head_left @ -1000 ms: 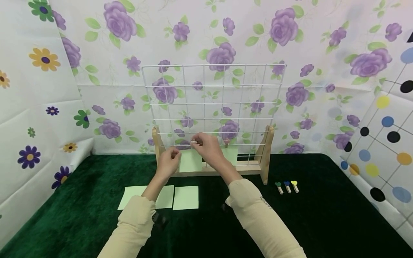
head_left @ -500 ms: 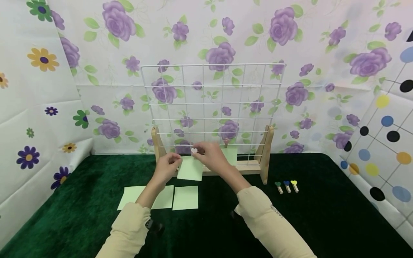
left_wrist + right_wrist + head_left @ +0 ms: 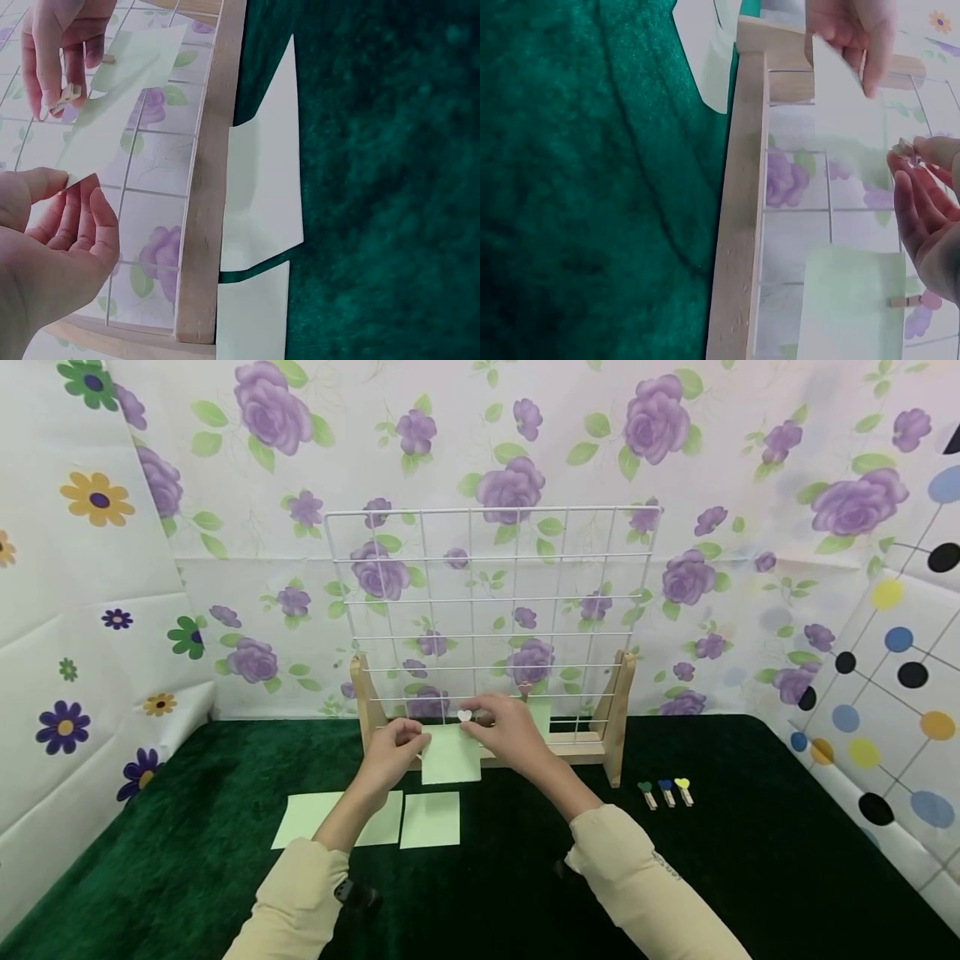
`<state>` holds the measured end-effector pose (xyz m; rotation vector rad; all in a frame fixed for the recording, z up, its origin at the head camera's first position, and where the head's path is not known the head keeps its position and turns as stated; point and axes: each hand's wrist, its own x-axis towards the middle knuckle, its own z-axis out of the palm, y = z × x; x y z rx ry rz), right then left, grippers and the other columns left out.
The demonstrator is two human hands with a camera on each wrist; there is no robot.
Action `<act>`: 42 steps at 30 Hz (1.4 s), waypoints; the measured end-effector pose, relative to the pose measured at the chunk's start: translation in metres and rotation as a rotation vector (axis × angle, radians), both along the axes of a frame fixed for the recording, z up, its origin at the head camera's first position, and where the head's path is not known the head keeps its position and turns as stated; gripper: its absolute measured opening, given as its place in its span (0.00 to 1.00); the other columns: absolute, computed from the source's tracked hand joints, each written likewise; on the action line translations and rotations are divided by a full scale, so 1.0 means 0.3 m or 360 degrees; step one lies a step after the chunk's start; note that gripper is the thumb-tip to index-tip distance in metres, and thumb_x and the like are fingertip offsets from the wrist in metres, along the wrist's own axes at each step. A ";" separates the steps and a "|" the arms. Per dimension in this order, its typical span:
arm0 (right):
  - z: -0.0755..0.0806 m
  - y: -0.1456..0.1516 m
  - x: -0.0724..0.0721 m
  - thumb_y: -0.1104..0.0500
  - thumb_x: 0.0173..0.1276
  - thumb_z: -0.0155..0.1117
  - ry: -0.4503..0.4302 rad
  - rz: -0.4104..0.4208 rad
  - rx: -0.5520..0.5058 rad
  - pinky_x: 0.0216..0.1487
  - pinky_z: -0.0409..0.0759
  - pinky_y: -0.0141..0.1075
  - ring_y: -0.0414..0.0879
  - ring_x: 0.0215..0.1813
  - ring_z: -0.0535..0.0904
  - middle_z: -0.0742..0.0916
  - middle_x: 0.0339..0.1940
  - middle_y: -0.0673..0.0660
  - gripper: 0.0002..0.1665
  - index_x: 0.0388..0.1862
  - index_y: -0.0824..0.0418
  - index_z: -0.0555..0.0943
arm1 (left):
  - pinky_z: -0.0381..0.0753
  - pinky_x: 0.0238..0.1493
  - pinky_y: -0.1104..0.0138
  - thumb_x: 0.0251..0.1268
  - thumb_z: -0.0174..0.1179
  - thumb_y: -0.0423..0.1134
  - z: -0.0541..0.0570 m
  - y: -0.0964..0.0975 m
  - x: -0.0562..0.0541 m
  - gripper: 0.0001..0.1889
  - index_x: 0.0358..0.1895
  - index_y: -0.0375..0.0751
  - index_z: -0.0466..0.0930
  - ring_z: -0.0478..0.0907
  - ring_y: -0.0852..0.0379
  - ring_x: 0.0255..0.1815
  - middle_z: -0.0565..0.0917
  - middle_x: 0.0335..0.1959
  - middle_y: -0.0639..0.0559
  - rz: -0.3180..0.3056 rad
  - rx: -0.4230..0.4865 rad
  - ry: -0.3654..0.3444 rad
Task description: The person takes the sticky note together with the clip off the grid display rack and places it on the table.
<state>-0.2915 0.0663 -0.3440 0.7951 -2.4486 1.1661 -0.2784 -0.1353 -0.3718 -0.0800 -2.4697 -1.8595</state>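
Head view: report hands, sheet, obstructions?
Left hand pinching pale green sheet. Right hand holding white heart clip. Sheet unclipped, before wire grid. No obstruction seen.

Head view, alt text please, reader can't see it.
The left hand pinches a pale green sheet and the right hand a white heart-topped clip, in front of a wire grid. Another sheet hangs clipped to the grid; more sheets and three heart-topped clips lie on the dark green cloth.
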 end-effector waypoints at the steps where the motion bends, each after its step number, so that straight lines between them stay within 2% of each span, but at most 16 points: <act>1: -0.001 0.007 0.001 0.62 0.64 0.68 -0.0015 0.0003 -0.0010 0.38 0.82 0.37 0.48 0.41 0.85 0.84 0.47 0.56 0.14 0.49 0.63 0.84 | 0.79 0.45 0.57 0.71 0.55 0.36 -0.001 0.000 0.002 0.14 0.54 0.33 0.74 0.76 0.52 0.38 0.81 0.38 0.45 0.0001 -0.0006 0.0000; 4: -0.006 0.031 0.003 0.62 0.65 0.68 -0.0065 0.0016 -0.0037 0.35 0.82 0.35 0.48 0.41 0.85 0.85 0.47 0.56 0.14 0.49 0.62 0.84 | 0.78 0.44 0.59 0.72 0.53 0.36 -0.005 -0.002 0.010 0.14 0.56 0.34 0.73 0.75 0.52 0.38 0.81 0.38 0.45 -0.0008 -0.0026 0.0011; 11: -0.035 0.105 -0.003 0.60 0.65 0.67 -0.0133 0.0013 -0.0020 0.35 0.81 0.36 0.47 0.41 0.84 0.87 0.43 0.55 0.12 0.47 0.63 0.84 | 0.77 0.46 0.52 0.74 0.52 0.37 -0.016 -0.004 0.024 0.10 0.47 0.33 0.76 0.75 0.50 0.36 0.77 0.33 0.47 -0.0082 0.0002 -0.0029; 19: -0.057 0.194 0.009 0.58 0.65 0.68 -0.0201 -0.0035 0.0046 0.38 0.79 0.40 0.45 0.41 0.82 0.86 0.41 0.52 0.12 0.45 0.61 0.85 | 0.78 0.41 0.56 0.72 0.54 0.37 -0.033 -0.004 0.037 0.11 0.47 0.34 0.81 0.76 0.48 0.39 0.80 0.34 0.47 -0.0183 -0.0127 -0.0012; 26: -0.080 0.268 0.030 0.58 0.64 0.68 -0.0247 -0.0076 0.0095 0.37 0.78 0.38 0.44 0.38 0.81 0.86 0.36 0.50 0.11 0.43 0.61 0.86 | 0.78 0.39 0.59 0.71 0.56 0.36 -0.045 0.000 0.050 0.09 0.46 0.35 0.81 0.77 0.53 0.37 0.81 0.36 0.48 -0.0163 -0.0146 -0.0062; 34: -0.094 0.353 0.046 0.56 0.65 0.68 -0.0343 -0.0118 0.0119 0.38 0.78 0.39 0.45 0.40 0.81 0.86 0.38 0.52 0.14 0.46 0.61 0.85 | 0.78 0.40 0.53 0.71 0.54 0.33 -0.048 0.002 0.065 0.07 0.47 0.35 0.77 0.76 0.53 0.35 0.78 0.34 0.47 -0.0184 -0.0140 -0.0080; 42: -0.112 0.466 0.056 0.55 0.65 0.69 -0.0415 -0.0216 0.0119 0.38 0.79 0.40 0.46 0.39 0.81 0.87 0.40 0.54 0.16 0.48 0.61 0.84 | 0.78 0.38 0.55 0.71 0.54 0.33 -0.046 0.009 0.082 0.05 0.43 0.35 0.76 0.78 0.49 0.37 0.79 0.34 0.47 -0.0223 -0.0147 -0.0119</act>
